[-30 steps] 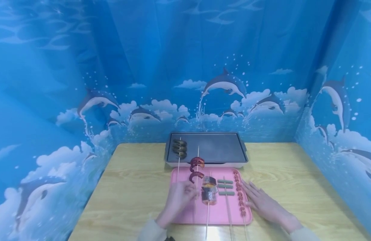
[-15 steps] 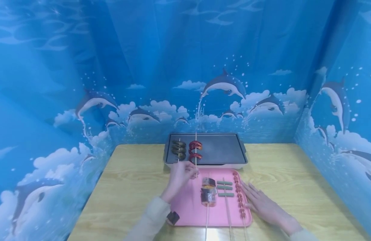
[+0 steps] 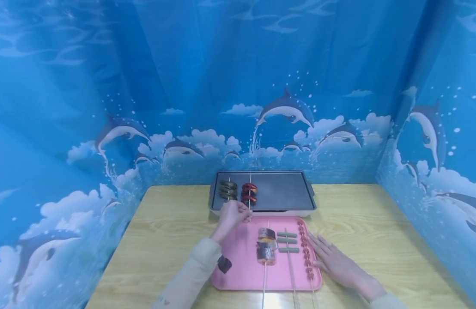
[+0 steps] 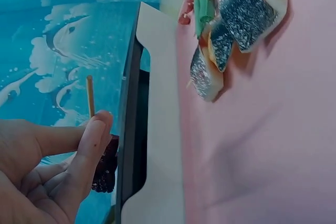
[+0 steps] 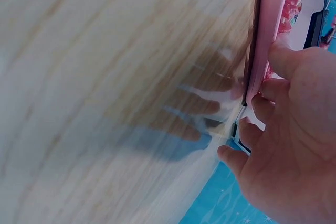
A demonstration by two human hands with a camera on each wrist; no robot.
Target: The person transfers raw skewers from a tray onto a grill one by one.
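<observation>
At the near edge of the black griddle (image 3: 280,191), my left hand (image 3: 231,216) pinches the bare stick of a skewer of dark-red curled pieces (image 3: 249,193). Those pieces lie over the griddle surface, right of a skewer of dark olive-coloured curled pieces (image 3: 228,189). The left wrist view shows thumb and forefinger gripping the stick end (image 4: 90,95). With its fingers extended, my right hand (image 3: 336,262) rests along the right rim of the pink tray (image 3: 241,274). In the right wrist view, the thumb (image 5: 283,59) and fingertips meet the tray's side.
On the tray lie a skewer of silver-skinned fish chunks (image 3: 266,246), one of green sticks (image 3: 288,242) and one of small reddish pieces (image 3: 308,253). Their sticks overhang the front edge. A dolphin-print curtain (image 3: 238,86) surrounds the wooden table (image 3: 164,240).
My left hand has moved forward from over the tray, carrying the dark-red skewer onto the griddle and then lowering it slightly. My right hand has stayed at the tray's right side.
</observation>
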